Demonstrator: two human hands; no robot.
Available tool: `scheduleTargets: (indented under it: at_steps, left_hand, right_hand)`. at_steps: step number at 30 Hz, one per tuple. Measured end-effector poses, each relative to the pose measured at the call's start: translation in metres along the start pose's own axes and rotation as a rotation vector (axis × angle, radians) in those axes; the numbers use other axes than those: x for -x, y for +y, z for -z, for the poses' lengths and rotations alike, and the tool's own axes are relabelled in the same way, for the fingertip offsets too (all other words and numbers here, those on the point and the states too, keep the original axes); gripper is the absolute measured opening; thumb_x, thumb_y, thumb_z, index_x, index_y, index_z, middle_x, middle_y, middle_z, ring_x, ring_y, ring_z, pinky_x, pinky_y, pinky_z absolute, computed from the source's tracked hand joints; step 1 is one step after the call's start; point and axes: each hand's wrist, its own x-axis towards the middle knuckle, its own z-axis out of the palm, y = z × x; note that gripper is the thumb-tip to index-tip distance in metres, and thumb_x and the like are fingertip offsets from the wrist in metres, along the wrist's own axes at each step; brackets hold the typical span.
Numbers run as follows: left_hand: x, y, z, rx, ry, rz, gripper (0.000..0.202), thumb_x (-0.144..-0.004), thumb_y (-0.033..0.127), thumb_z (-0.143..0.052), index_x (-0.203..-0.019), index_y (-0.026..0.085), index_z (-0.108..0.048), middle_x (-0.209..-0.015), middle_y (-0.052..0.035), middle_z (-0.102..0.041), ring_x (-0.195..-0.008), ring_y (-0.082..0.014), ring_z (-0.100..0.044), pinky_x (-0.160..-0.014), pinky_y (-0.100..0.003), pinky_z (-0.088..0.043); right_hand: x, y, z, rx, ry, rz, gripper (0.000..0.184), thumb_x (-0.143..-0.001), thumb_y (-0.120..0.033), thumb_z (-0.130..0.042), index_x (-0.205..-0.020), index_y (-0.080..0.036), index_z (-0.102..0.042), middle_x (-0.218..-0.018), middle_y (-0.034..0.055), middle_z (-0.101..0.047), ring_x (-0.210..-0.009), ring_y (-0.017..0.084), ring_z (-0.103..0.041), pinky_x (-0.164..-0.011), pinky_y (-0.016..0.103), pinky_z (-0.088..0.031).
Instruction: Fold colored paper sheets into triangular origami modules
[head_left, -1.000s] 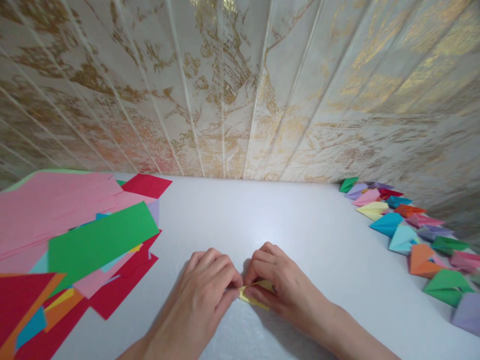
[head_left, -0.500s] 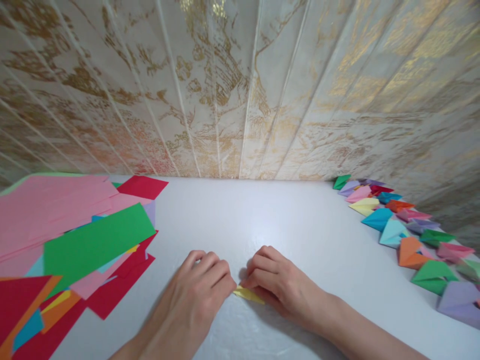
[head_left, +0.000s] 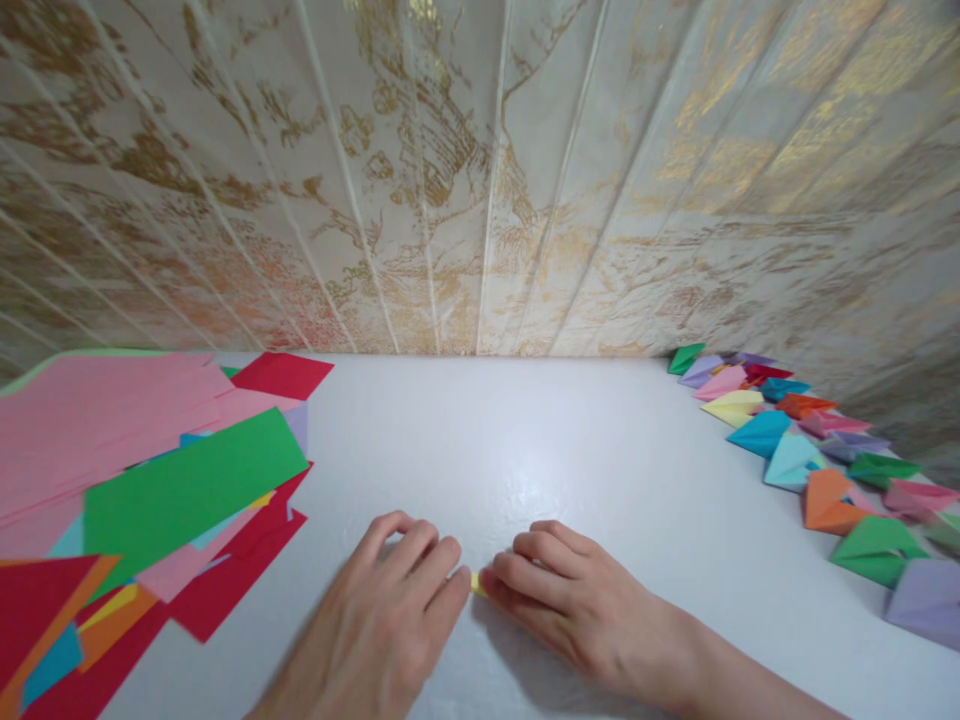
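Note:
A small piece of folded yellow paper (head_left: pixel 476 584) shows between my two hands, low in the middle of the white table. Most of it is hidden behind my fingers. My left hand (head_left: pixel 401 590) has its fingers curled and pressed together at the paper's left end. From the other side, my right hand (head_left: pixel 574 595) pinches the paper between thumb and fingers.
Loose coloured paper lies at the left, with pink sheets (head_left: pixel 112 420), a green strip (head_left: pixel 199 480) and red pieces (head_left: pixel 285 375). Rows of folded paper shapes, among them an orange one (head_left: pixel 829 503), line the right side. A gold-patterned curtain (head_left: pixel 450 200) hangs behind the white table (head_left: pixel 495 430).
Less of the yellow paper shows now, as my fingers cover more of it. My right hand has shifted slightly down and turned flatter; the left has moved only a little.

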Motion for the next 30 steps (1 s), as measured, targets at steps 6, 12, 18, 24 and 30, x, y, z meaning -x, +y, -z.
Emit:
scheduleTargets:
  at_steps: [6,12,18,24,30]
  left_hand:
    - [0.016,0.002,0.006,-0.144,0.018,0.029,0.034,-0.093,0.008,-0.048,-0.109,0.030,-0.069,-0.105,-0.0007,-0.068,-0.103,-0.0216,-0.056,-0.097,-0.038,-0.032]
    - [0.034,0.005,0.010,-0.296,-0.004,-0.036,0.052,-0.087,0.000,-0.041,-0.123,0.027,-0.066,-0.114,-0.0031,-0.070,-0.106,-0.0211,-0.058,-0.097,-0.037,-0.035]
    - [0.045,0.020,0.007,-0.380,-0.027,0.093,0.052,-0.082,0.003,-0.043,-0.121,0.025,-0.069,-0.123,-0.0018,-0.070,-0.115,-0.0207,-0.057,-0.102,-0.038,-0.038]
    - [0.029,0.028,0.001,-0.444,-0.102,0.058,0.040,-0.081,0.014,-0.056,-0.117,0.021,-0.073,-0.124,-0.0055,-0.070,-0.120,-0.0241,-0.057,-0.105,-0.040,-0.039]
    - [0.025,0.039,-0.016,-0.417,-0.178,0.057,0.045,-0.083,0.015,-0.058,-0.128,0.019,-0.067,-0.131,-0.0090,-0.066,-0.125,-0.0252,-0.055,-0.107,-0.040,-0.039]
  right_hand:
    - [0.017,-0.016,-0.003,0.146,-0.007,-0.123,0.037,-0.095,-0.018,-0.056,-0.131,-0.012,-0.054,-0.114,0.0089,-0.069,-0.097,0.024,-0.057,-0.090,0.038,-0.043]
    - [0.019,-0.030,-0.007,0.232,0.023,-0.246,0.048,-0.084,-0.022,-0.066,-0.130,-0.015,-0.056,-0.114,0.0082,-0.069,-0.099,0.027,-0.057,-0.092,0.040,-0.041]
    - [0.017,-0.034,-0.009,0.256,-0.007,-0.273,0.050,-0.082,-0.015,-0.067,-0.130,-0.015,-0.055,-0.114,0.0075,-0.068,-0.099,0.027,-0.058,-0.091,0.040,-0.043]
    - [0.008,-0.048,-0.016,0.386,0.019,-0.262,0.048,-0.080,-0.011,-0.068,-0.127,-0.005,-0.058,-0.113,0.0134,-0.067,-0.103,0.028,-0.056,-0.091,0.041,-0.045]
    - [0.004,-0.052,-0.019,0.404,0.010,-0.295,0.040,-0.085,-0.018,-0.066,-0.124,-0.009,-0.062,-0.113,0.0122,-0.066,-0.106,0.028,-0.053,-0.094,0.040,-0.041]
